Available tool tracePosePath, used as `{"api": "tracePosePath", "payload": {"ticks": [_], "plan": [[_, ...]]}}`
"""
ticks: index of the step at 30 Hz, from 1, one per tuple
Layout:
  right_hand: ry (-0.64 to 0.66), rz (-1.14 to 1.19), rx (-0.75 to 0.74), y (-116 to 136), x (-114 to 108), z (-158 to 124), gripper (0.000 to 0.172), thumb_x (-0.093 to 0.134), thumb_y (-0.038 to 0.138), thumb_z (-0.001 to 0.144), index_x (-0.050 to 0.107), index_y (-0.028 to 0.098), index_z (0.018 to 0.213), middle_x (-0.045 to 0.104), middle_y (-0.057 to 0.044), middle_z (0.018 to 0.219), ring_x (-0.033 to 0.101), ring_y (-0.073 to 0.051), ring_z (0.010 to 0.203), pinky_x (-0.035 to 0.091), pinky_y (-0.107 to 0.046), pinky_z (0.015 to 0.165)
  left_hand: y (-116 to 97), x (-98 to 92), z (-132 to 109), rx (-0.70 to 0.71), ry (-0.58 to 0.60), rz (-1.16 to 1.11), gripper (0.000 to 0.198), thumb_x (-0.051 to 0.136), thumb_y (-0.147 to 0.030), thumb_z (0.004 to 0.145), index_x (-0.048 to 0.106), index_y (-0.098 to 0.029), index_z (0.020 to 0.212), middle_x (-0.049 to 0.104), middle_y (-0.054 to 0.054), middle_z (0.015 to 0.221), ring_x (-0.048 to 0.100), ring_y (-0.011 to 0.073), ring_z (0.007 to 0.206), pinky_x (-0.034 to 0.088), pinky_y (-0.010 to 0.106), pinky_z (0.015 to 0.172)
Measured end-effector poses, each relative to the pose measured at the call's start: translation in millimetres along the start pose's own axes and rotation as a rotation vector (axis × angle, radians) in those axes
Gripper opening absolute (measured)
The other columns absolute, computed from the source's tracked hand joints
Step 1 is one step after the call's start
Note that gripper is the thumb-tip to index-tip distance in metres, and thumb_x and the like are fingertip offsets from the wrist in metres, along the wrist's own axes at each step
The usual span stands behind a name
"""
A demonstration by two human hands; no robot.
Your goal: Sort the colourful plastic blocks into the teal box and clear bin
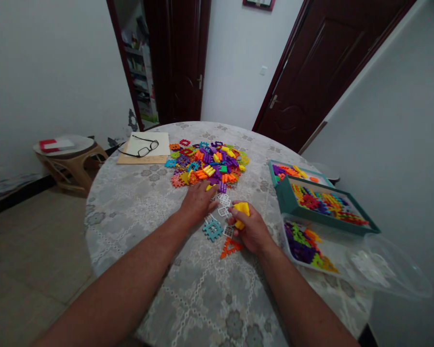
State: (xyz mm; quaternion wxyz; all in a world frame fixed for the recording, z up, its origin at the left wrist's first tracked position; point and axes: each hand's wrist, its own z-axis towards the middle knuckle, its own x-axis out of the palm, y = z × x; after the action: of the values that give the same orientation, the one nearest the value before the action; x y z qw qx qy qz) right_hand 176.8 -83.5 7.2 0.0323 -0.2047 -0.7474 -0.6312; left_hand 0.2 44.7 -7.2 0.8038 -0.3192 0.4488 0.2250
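Observation:
My right hand (251, 226) is closed around a yellow block piece (241, 215), right of the middle of the table. At the near edge of a heap of colourful plastic pieces (206, 161), my left hand (198, 200) has its fingers at a small yellow piece (211, 187); they look closed on it. Between and below the hands lie white lattice pieces (223, 211), a teal gear-like square (212, 231) and an orange triangle (230, 247), the triangle just under my right hand.
On the right of the round table (130, 212) are a green box (287, 197) of pieces, its lid (273, 173) and a clear plastic tub (287, 241). Black glasses (143, 152) rest on papers (159, 140) at the back left. A stool (83, 159) stands farther left.

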Motion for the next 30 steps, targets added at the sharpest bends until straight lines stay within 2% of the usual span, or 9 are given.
{"api": "tracePosePath", "payload": {"ticks": [3, 6, 10, 13, 16, 22, 26, 30], "plan": [[0.025, 0.023, -0.014, -0.3, 1.4, 0.0, 0.047, 0.088, 0.049, 0.077, 0.067, 0.025, 0.111, 0.071, -0.003, 0.101, 0.068, -0.014, 0.069, 0.047, -0.017, 0.04, 3.7, 2.1, 3.5, 0.047, 0.004, -0.008, 0.039, 0.066, -0.023, 0.096, 0.069, -0.017, 0.135, 0.068, 0.019, 0.136, 0.061, 0.0346, 0.127, 0.048, 0.052, 0.11], [0.041, 0.038, -0.017, -1.4, 0.8, 2.6, 0.045, 0.087, 0.054, 0.078, 0.069, 0.023, 0.105, 0.071, -0.004, 0.101, 0.066, -0.012, 0.065, 0.046, -0.017, 0.038, 7.1, 1.0, 6.5, 0.095, -0.007, -0.009, 0.033, 0.055, -0.016, 0.098, 0.074, -0.017, 0.124, 0.075, 0.016, 0.122, 0.066, 0.0316, 0.116, 0.051, 0.049, 0.106], [0.026, 0.019, -0.002, 0.3, 1.5, 5.0, 0.045, 0.085, 0.052, 0.076, 0.07, 0.021, 0.104, 0.072, -0.003, 0.093, 0.064, -0.012, 0.061, 0.046, -0.017, 0.038, 12.3, 1.4, 7.9, 0.144, -0.068, -0.042, 0.039, 0.049, -0.011, 0.094, 0.076, -0.014, 0.123, 0.078, 0.017, 0.121, 0.069, 0.0334, 0.115, 0.053, 0.05, 0.105], [0.012, 0.003, 0.004, 4.5, 4.6, 3.3, 0.045, 0.083, 0.046, 0.074, 0.07, 0.022, 0.109, 0.072, -0.002, 0.09, 0.063, -0.012, 0.059, 0.046, -0.017, 0.038, 15.0, 3.4, 7.3, 0.155, -0.104, -0.066, 0.039, 0.052, -0.012, 0.09, 0.077, -0.014, 0.12, 0.079, 0.017, 0.116, 0.07, 0.0347, 0.113, 0.054, 0.052, 0.105], [0.016, -0.007, 0.026, 7.0, 7.0, 1.0, 0.043, 0.084, 0.043, 0.07, 0.07, 0.022, 0.105, 0.072, -0.001, 0.091, 0.062, -0.011, 0.059, 0.045, -0.017, 0.038, 15.2, 4.3, 6.8, 0.153, -0.127, -0.082, 0.038, 0.052, -0.013, 0.09, 0.077, -0.016, 0.119, 0.08, 0.016, 0.115, 0.071, 0.0341, 0.113, 0.054, 0.051, 0.106], [-0.024, 0.004, -0.023, 0.5, 4.0, 4.9, 0.043, 0.086, 0.054, 0.073, 0.064, 0.023, 0.093, 0.071, -0.001, 0.094, 0.062, -0.012, 0.062, 0.045, -0.017, 0.039, -1.1, -7.8, 4.9, 0.081, -0.192, -0.274, 0.033, 0.051, -0.022, 0.099, 0.075, -0.019, 0.122, 0.078, 0.013, 0.122, 0.07, 0.0296, 0.118, 0.052, 0.049, 0.111], [-0.111, 0.031, -0.094, -0.7, 0.6, 8.9, 0.047, 0.085, 0.061, 0.075, 0.065, 0.023, 0.096, 0.07, -0.002, 0.097, 0.065, -0.014, 0.07, 0.047, -0.018, 0.04, -21.4, -18.0, 0.2, -0.05, -0.096, -0.541, 0.03, 0.058, -0.034, 0.101, 0.072, -0.022, 0.126, 0.078, 0.01, 0.122, 0.073, 0.0258, 0.11, 0.057, 0.044, 0.103], [-0.067, 0.057, -0.13, 2.1, -0.3, 6.5, 0.051, 0.083, 0.063, 0.079, 0.066, 0.024, 0.106, 0.069, -0.001, 0.096, 0.067, -0.017, 0.077, 0.049, -0.019, 0.043, -39.4, -16.4, -6.2, -0.13, 0.09, -0.873, 0.033, 0.064, -0.044, 0.099, 0.07, -0.023, 0.124, 0.079, 0.006, 0.108, 0.075, 0.0226, 0.094, 0.061, 0.038, 0.086]]}}
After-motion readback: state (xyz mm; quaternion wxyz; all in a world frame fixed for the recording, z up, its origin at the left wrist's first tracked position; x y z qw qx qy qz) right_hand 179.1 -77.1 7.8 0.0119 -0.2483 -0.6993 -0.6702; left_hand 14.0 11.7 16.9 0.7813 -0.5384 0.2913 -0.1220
